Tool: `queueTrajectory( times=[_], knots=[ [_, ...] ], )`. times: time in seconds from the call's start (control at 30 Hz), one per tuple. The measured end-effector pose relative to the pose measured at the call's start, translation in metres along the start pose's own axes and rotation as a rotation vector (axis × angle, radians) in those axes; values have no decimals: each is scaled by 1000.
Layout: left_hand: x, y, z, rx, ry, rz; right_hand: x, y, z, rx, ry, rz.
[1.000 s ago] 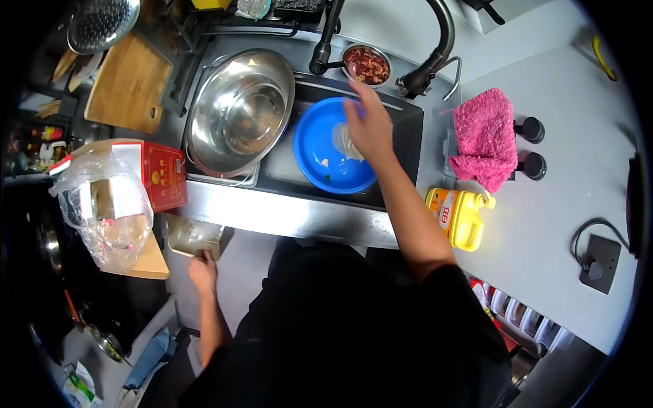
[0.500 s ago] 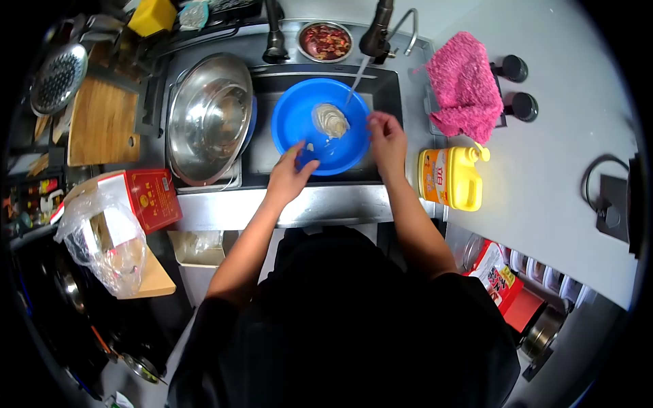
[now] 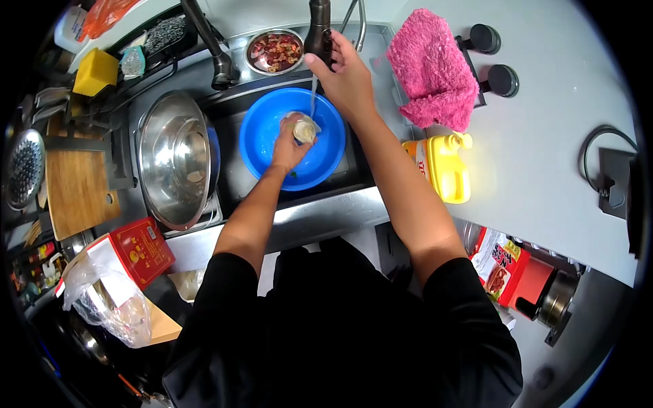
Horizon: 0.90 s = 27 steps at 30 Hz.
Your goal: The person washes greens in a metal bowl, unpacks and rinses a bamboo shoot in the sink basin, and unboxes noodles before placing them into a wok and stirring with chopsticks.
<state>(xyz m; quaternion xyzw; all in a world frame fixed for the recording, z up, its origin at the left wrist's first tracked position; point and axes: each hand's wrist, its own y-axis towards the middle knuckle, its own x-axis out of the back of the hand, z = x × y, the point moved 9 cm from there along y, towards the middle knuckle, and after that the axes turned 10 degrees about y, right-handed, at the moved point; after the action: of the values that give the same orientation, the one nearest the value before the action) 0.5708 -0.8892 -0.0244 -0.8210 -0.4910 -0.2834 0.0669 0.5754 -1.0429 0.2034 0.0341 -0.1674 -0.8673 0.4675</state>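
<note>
In the sink, a blue plastic basin (image 3: 253, 158) stands under a dark faucet (image 3: 317, 34) with a thin stream of water running into it. My left hand (image 3: 288, 148) is inside the basin, its fingers closed around a pale, ridged, roundish thing (image 3: 304, 130) whose kind I cannot make out. A small green bit (image 3: 294, 175) lies near the basin's front wall. Up at the faucet, my right hand (image 3: 348, 78) has its thumb and fingers around the dark body; part of the fingers is hidden.
To the left, a large steel bowl (image 3: 173, 160) leans tilted at the sink. Behind the basin sits a metal dish of reddish pieces (image 3: 275, 52). A pink cloth (image 3: 435, 71), a yellow jug (image 3: 449, 170) and a red box (image 3: 141, 253) flank the sink.
My right hand has risen from the basin's right rim to the faucet. My left hand has moved into the basin and taken hold of the pale thing. The view has shifted.
</note>
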Motion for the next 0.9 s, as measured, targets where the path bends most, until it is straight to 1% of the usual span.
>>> queueTrajectory(
  times=[0.07, 0.1, 0.2, 0.23, 0.27, 0.3, 0.33, 0.37, 0.4, 0.47, 0.5, 0.57, 0.63, 0.67, 0.7, 0.8, 0.87, 0.9],
  knots=[
    [4, 10, 7, 48, -26, -35, -4, 3, 3, 14, -13, 27],
    [8, 14, 10, 75, -37, -54, -3, 2, 1, 46, -70, 2],
    [18, 31, 21, 225, -180, -36, -6, -4, 1, -19, -160, 72],
    [19, 41, 28, 229, -217, -81, -7, -7, 2, -26, -118, 91],
    [15, 42, 44, 335, -303, -90, -9, -10, 3, -33, -76, 109],
    [19, 44, 44, 442, -391, -100, -9, -14, 4, -40, -35, 129],
    [18, 43, 49, 549, -482, -115, -4, -18, -1, -29, 29, 102],
    [10, 38, 56, 627, -631, -110, 2, -26, -13, -20, 93, 76],
    [3, 32, 68, 668, -656, -145, 9, -35, -26, -14, 160, 50],
    [-16, 18, 93, 754, -698, -215, 26, -65, -61, -157, 67, 45],
    [-26, 11, 96, 799, -732, -170, 35, -82, -84, -226, 29, 52],
    [-34, -2, 94, 917, -782, -126, 39, -116, -144, -621, -89, 219],
    [-48, -12, 106, 1017, -837, -67, 32, -132, -176, -694, -270, 384],
    [-54, -10, 112, 1031, -850, -32, 28, -137, -195, -721, -363, 474],
    [-61, -5, 122, 1042, -867, -3, 22, -146, -227, -758, -347, 567],
    [-66, 7, 119, 1096, -926, 25, -8, -145, -254, -705, -423, 879],
    [-70, 13, 123, 1159, -886, -21, -13, -133, -261, -845, -294, 845],
    [-66, 11, 111, 1210, -940, -10, -13, -125, -254, -893, -208, 822]
  ],
)
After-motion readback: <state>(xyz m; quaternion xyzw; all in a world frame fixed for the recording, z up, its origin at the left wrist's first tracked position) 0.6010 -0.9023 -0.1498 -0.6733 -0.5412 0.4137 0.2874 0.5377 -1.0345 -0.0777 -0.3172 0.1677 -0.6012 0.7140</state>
